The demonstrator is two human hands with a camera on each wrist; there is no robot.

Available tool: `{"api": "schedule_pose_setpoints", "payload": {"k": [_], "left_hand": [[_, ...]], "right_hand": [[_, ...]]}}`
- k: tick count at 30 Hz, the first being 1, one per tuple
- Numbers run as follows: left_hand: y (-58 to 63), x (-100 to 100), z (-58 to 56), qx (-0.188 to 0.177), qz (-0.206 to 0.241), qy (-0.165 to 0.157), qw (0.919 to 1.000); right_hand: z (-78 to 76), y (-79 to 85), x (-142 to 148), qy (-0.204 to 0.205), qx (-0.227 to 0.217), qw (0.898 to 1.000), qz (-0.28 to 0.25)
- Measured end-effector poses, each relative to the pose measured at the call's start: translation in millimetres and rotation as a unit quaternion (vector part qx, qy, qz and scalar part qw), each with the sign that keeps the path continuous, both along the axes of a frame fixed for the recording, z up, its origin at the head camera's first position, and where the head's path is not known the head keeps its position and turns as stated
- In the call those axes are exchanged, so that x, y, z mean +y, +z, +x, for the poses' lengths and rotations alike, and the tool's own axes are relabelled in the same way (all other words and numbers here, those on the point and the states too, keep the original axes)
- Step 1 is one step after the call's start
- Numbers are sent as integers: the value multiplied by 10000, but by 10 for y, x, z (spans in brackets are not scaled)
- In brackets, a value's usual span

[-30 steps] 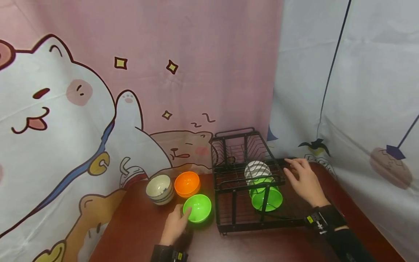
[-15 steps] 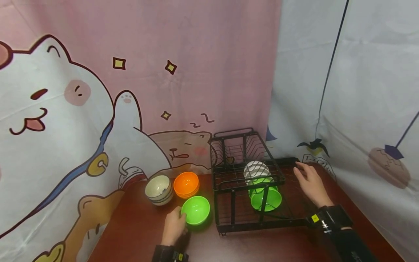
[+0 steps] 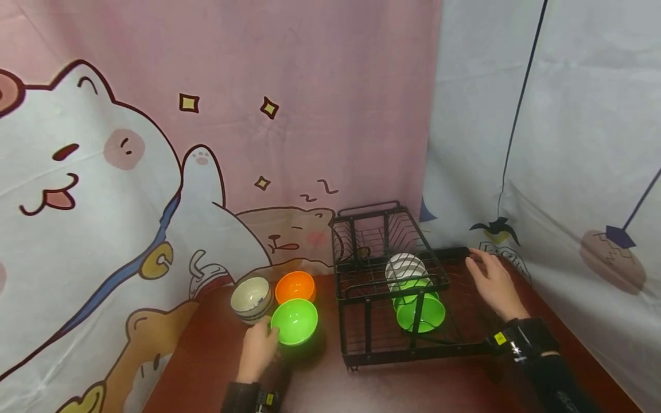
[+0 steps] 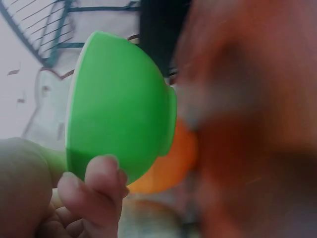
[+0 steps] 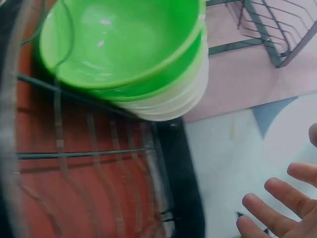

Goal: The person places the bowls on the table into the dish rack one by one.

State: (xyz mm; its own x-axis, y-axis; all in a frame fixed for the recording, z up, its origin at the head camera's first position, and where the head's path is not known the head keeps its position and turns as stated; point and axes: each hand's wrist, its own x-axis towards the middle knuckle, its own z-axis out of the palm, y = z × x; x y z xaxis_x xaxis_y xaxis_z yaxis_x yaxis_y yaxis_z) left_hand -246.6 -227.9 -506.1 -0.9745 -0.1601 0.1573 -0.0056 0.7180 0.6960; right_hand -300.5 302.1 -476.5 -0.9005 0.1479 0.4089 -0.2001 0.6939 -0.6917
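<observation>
With twelve o'clock set at the far wall in the head view, a stack of pale patterned bowls (image 3: 251,298) is seen at the far left of the table (image 3: 320,387). Its lower side is partly covered by the left hand (image 3: 258,351), and its bowls cannot be counted with certainty. By that hand one green bowl (image 3: 295,322) is held at its eight o'clock edge, just in front of the stacks. The wall of the bowl is pinched between thumb and curled fingers; in the left wrist view the thumb tip is hidden behind the rim, and the right half of that view is blurred. From the held bowl, the patterned stack is found at ten o'clock and the orange bowls (image 3: 295,287) at twelve, their front hidden by the green one, so their number cannot be told.

At three o'clock from the held bowl stands one black dish rack (image 3: 368,330) of two tiers. Beneath its upper basket, and partly screened by the wires, two green bowls (image 3: 420,314) are counted at the near end of a row, with at least two white bowls (image 3: 404,265) nested behind them. At three o'clock from the row, the right hand (image 3: 498,291) is held with loosely spread fingers and nothing gripped; whether the rack is touched cannot be made out. In the right wrist view that hand is cut off by the frame.
</observation>
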Motion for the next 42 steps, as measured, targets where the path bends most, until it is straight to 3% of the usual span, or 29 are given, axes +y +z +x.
{"api": "schedule_pose_setpoints", "payload": {"k": [9, 13, 15, 21, 24, 28, 35, 38, 42], "left_hand": [[968, -102, -116, 914, -480, -17, 9947], [1252, -76, -134, 1165, -528, 53, 9918], [1301, -67, -148, 1165, -494, 77, 9919], [1297, 10, -228, 1235, -424, 75, 9914], [1358, 128, -277, 1464, -441, 48, 9882], [1503, 412, -337, 1858, -529, 65, 9811], [1709, 929, -344, 2175, -262, -394, 9749], [1740, 1098, -316, 2265, -235, -574, 9720], [1765, 1269, -276, 2385, -170, -795, 9677]], "right_hand": [[-25, 635, 10, 253, 776, 9965, -196], [-17, 756, -3, 336, 849, 9956, -193], [-27, 729, -10, 355, 754, 9964, -132], [-74, 650, -26, 436, 445, 9980, -130], [-79, 772, -80, 452, 693, 9964, -194], [-25, 1083, -267, 632, 961, 9928, -337], [80, 1608, -845, 1886, 326, 9814, -103], [122, 1723, -1072, 2411, 75, 9705, -14], [148, 1759, -1297, 2805, -136, 9597, -12]]}}
